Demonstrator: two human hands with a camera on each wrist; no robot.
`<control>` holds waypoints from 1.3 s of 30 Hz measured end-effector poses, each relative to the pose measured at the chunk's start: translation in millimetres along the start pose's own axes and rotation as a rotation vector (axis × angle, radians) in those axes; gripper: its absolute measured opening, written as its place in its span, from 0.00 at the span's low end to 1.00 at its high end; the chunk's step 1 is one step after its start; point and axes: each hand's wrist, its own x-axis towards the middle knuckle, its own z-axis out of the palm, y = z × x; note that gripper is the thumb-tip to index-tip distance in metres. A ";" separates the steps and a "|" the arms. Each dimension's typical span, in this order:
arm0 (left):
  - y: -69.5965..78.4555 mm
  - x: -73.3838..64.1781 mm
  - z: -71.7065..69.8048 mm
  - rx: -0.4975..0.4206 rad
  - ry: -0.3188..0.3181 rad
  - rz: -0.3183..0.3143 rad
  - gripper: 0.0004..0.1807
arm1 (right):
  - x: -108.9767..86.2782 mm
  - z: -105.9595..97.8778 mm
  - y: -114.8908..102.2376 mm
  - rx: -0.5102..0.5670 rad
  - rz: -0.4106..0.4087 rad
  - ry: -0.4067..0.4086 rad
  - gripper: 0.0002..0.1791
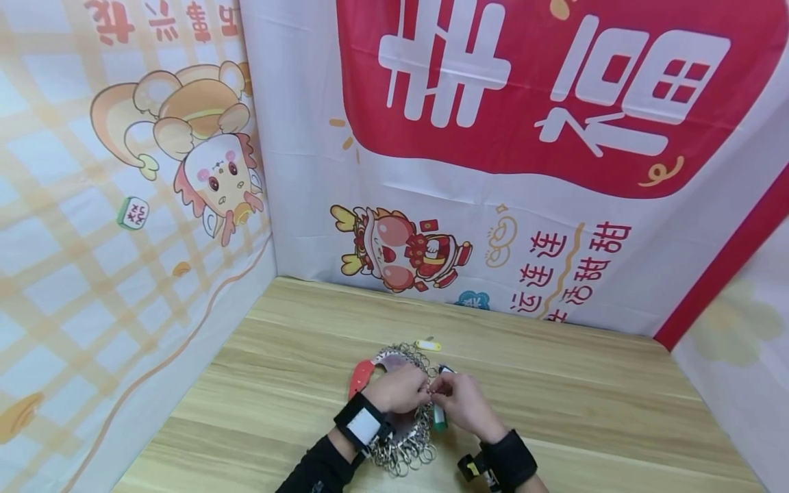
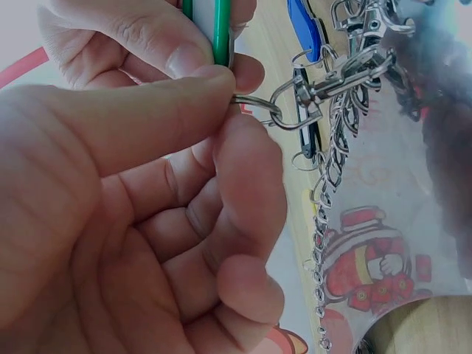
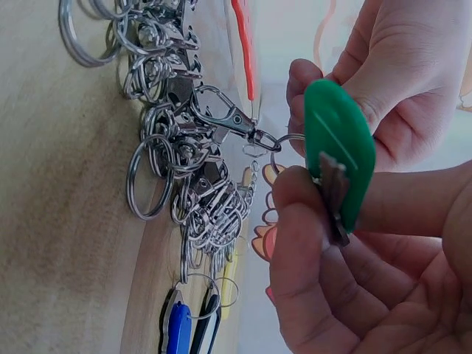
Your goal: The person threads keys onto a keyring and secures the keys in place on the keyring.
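Note:
My left hand (image 1: 397,389) pinches a split ring (image 2: 254,102) between thumb and index finger, the other fingers curled loosely. That ring is linked to the end of a metal swivel clasp (image 2: 321,92). Opposite, my right hand (image 1: 466,405) pinches a green key tag (image 3: 339,140) with a metal key (image 3: 334,188) lying against it. The two hands almost meet in the head view, at the right edge of a rounded, see-through piece (image 2: 369,177). Many clasps and rings (image 1: 401,455) hang along its edge. My left hand and forearm cover part of it.
A red band (image 1: 360,378) curves along the left side of the see-through piece. On the wooden table (image 1: 585,404), a yellow key tag (image 1: 428,345) lies behind it; a blue tag (image 3: 177,328) and a black tag (image 2: 308,140) lie nearby. Printed cloth walls (image 1: 296,171) surround the table.

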 end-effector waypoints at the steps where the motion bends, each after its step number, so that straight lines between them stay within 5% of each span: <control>1: -0.1 0.0 -0.5 0.001 0.000 -0.004 0.13 | 0.2 -0.3 -0.7 -0.001 -0.001 0.000 0.03; 9: -2.0 -0.9 -0.7 -0.026 -0.012 -0.005 0.11 | 1.5 -1.6 0.5 -0.002 -0.051 -0.028 0.06; 22: -2.0 -1.7 -2.2 0.004 -0.002 0.042 0.15 | 1.7 3.2 0.0 0.048 0.047 0.040 0.03; 39: -0.5 -2.4 -0.3 0.077 0.017 0.017 0.17 | 1.4 3.9 2.6 0.027 -0.019 0.013 0.06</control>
